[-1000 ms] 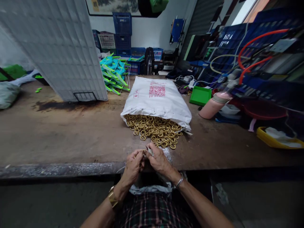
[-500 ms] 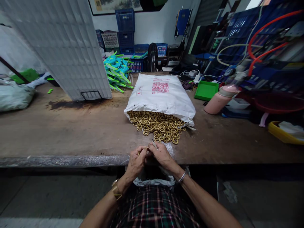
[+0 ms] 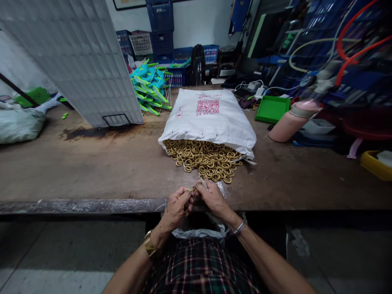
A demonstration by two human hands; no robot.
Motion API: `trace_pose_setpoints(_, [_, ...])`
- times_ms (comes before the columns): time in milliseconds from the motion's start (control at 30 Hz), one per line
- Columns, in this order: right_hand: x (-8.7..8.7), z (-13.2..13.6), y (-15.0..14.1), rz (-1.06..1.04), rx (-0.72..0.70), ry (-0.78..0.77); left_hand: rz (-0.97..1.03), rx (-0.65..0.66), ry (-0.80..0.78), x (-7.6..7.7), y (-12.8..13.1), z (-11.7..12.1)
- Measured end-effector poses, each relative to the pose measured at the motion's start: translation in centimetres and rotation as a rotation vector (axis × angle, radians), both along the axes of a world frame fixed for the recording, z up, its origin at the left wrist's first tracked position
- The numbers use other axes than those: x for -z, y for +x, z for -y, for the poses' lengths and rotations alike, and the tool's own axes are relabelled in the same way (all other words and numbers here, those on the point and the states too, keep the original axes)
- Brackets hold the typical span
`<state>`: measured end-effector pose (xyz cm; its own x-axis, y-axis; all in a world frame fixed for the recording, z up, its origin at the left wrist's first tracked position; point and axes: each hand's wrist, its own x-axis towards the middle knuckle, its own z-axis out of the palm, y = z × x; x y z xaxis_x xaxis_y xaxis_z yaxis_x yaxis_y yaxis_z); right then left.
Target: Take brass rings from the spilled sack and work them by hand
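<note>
At the table's front edge my left hand [image 3: 176, 209] is closed on a brass ring [image 3: 192, 190], which peeks out between thumb and fingers. Close beside it, my right hand [image 3: 213, 201] pinches a slim, pointed, greyish blade-like tool [image 3: 203, 183]; its exact kind is too small to make out. The fingertips of both hands nearly meet at the ring. Just beyond them, a heap of brass rings [image 3: 211, 163] spills from the mouth of a white woven sack [image 3: 180, 110] with red print.
A grey ribbed panel [image 3: 101, 81] stands upright at left on the wooden table [image 3: 92, 171]. Teal and lime-green pieces [image 3: 150, 87] are stacked behind. To the right are a green tray [image 3: 272, 109], a pink bottle [image 3: 289, 122] and a yellow container [image 3: 376, 165]. An open bag [image 3: 199, 233] hangs below the edge.
My right hand has shifted slightly away from my left, and more of the brass ring shows between them. The camera view has tilted a little downward.
</note>
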<state>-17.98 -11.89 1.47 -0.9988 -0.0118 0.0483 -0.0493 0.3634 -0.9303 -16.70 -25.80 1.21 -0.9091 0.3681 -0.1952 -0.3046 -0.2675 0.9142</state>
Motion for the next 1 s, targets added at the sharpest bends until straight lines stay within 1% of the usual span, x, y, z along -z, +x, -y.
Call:
trace_pose_setpoints(67, [0.3,-0.7,0.2,-0.055,0.026,0.126,-0.012,-0.012,-0.018,0.0,0.0,-0.3])
trace_pose_setpoints(100, [0.5,-1.0,0.4,-0.092,0.005,0.205,-0.021,-0.020,-0.035,0.0,-0.1,-0.4])
trace_pose_setpoints(167, [0.6,-1.5,0.9,-0.148,-0.089,0.339,-0.042,-0.033,-0.076,-0.1,-0.1,-0.7])
trace_pose_setpoints(233, [0.6,-1.7,1.3,-0.169,-0.173,0.426,-0.066,-0.040,-0.116,-0.1,-0.2,-0.9])
trace_pose_setpoints(300, [0.7,-1.8,1.5,-0.174,-0.207,0.482,-0.091,-0.034,-0.154,-0.2,-0.1,-1.0])
trace_pose_setpoints(433, [0.9,-1.8,1.6,-0.175,-0.216,0.532,-0.161,-0.020,-0.207,-0.2,-0.1,-1.0])
trace_pose_setpoints(600, [0.8,-2.0,1.6,-0.136,-0.278,0.584,-0.342,-0.016,-0.321,0.0,-0.1,-0.8])
trace_pose_setpoints(667, [0.5,-2.1,1.5,-0.109,-0.284,0.629,-0.396,-0.014,-0.356,-0.3,0.2,-0.6])
trace_pose_setpoints(733, [0.4,-2.1,1.3,-0.074,-0.241,0.711,-0.397,0.030,-0.356,-1.1,1.0,-0.4])
trace_pose_setpoints(800, [0.3,-2.2,1.1,-0.057,-0.182,0.791,-0.338,0.145,-0.314,-1.9,2.3,-0.2])
trace_pose_setpoints(867, [0.4,-2.3,0.9,-0.065,-0.119,0.842,-0.206,0.298,-0.255,-2.2,3.6,0.0])
trace_pose_setpoints(900, [0.6,-2.3,0.8,-0.077,-0.078,0.859,-0.113,0.364,-0.232,-2.0,4.1,0.2])
trace_pose_setpoints(933, [0.7,-2.4,0.6,-0.091,-0.033,0.869,-0.005,0.400,-0.211,-1.5,4.5,0.4])
trace_pose_setpoints(967, [0.8,-2.4,0.5,-0.104,0.013,0.874,0.122,0.405,-0.191,-0.7,4.8,0.6])
trace_pose_setpoints(1000, [0.9,-2.4,0.4,-0.111,0.056,0.875,0.262,0.375,-0.161,0.3,4.8,0.8])
